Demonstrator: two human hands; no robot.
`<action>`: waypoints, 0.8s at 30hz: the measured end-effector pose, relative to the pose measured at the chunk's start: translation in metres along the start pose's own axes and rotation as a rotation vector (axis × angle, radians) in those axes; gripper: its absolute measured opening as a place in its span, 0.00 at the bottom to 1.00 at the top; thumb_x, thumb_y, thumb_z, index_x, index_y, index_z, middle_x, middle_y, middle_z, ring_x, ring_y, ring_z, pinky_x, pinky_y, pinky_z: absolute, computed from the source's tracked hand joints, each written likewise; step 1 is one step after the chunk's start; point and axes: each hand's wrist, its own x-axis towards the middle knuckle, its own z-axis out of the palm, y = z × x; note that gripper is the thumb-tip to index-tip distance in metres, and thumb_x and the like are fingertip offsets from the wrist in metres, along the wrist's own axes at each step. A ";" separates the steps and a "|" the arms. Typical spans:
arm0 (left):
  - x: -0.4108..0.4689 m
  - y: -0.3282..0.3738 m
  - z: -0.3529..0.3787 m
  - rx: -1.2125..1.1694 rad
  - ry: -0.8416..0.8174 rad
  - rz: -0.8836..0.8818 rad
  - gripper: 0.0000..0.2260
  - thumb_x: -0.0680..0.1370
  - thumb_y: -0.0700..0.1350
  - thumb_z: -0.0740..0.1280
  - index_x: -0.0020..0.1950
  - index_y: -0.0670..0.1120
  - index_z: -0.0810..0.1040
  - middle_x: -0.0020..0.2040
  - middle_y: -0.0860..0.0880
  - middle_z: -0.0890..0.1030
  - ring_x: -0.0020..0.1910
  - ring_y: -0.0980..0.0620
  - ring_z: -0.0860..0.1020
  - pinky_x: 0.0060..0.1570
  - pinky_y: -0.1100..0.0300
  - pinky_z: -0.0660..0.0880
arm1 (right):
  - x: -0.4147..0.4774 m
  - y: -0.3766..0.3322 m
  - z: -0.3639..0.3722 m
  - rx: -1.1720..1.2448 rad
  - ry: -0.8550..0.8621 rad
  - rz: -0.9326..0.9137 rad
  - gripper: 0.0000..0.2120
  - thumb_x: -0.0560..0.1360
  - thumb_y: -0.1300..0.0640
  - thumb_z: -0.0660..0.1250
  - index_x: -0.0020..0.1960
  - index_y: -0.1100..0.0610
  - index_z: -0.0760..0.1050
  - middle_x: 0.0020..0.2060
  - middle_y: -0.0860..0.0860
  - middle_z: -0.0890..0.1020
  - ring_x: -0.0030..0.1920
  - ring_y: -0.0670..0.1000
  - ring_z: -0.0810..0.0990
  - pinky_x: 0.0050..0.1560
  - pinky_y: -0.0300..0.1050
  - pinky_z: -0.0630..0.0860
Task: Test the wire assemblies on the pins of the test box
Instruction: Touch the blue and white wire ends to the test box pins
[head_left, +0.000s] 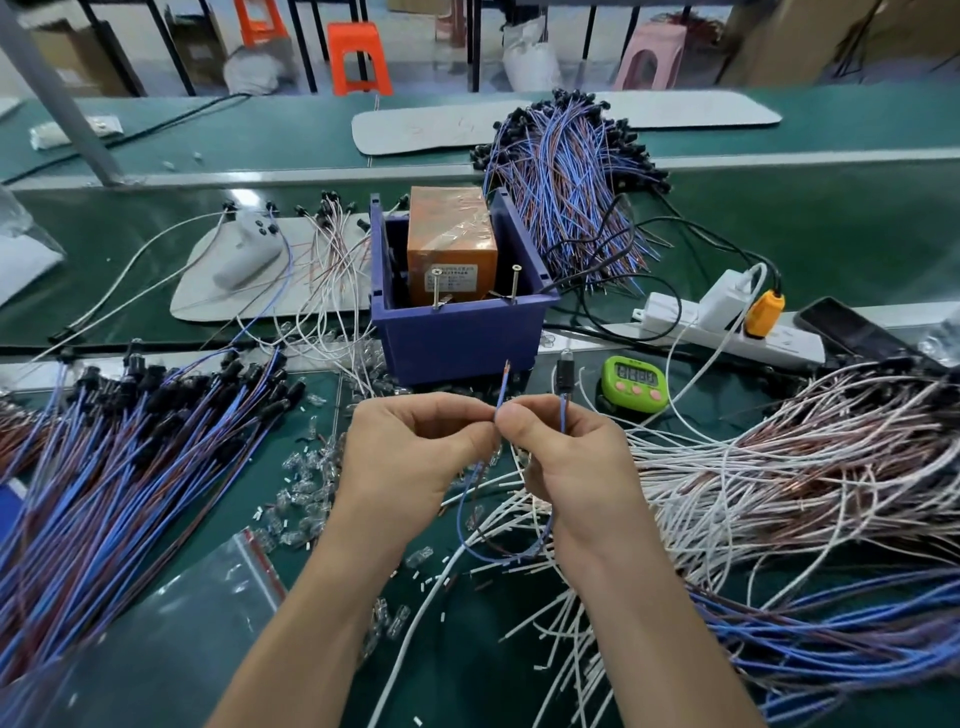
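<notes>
The blue test box (457, 338) stands at the table's middle with an orange block inside and two upright metal pins (436, 288) on its front rim. Just in front of it, my left hand (410, 457) and my right hand (566, 457) meet fingertip to fingertip. Both pinch one blue and brown wire assembly (503, 387). Its stripped ends point up toward the box. Its black lamp holder (564, 371) sticks up above my right fingers, and its loop hangs below my hands.
Piles of blue-brown assemblies lie at the left (130, 452), behind the box (566, 192) and at the lower right. White and brown wires (779, 467) spread at the right. A green timer (634, 382), a power strip (727, 327) and a phone lie right of the box.
</notes>
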 end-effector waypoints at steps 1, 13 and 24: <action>0.000 0.002 0.001 -0.060 0.008 -0.011 0.06 0.67 0.41 0.81 0.41 0.49 0.89 0.37 0.46 0.87 0.36 0.53 0.85 0.38 0.66 0.79 | 0.000 0.000 0.001 0.000 -0.003 0.007 0.12 0.76 0.62 0.74 0.34 0.53 0.84 0.26 0.43 0.77 0.23 0.40 0.71 0.27 0.30 0.67; 0.013 0.004 -0.025 -0.374 0.275 -0.127 0.09 0.71 0.37 0.75 0.37 0.51 0.88 0.36 0.50 0.85 0.35 0.54 0.80 0.42 0.62 0.77 | 0.005 -0.002 -0.026 0.443 -0.217 0.145 0.19 0.79 0.51 0.61 0.46 0.62 0.86 0.46 0.61 0.86 0.43 0.55 0.83 0.46 0.46 0.81; 0.012 -0.005 -0.056 -0.525 0.406 -0.166 0.07 0.77 0.35 0.70 0.47 0.46 0.81 0.35 0.51 0.85 0.34 0.57 0.82 0.39 0.66 0.80 | 0.003 0.002 -0.049 0.694 -0.271 0.172 0.16 0.81 0.54 0.61 0.44 0.61 0.82 0.26 0.53 0.72 0.23 0.47 0.61 0.26 0.40 0.61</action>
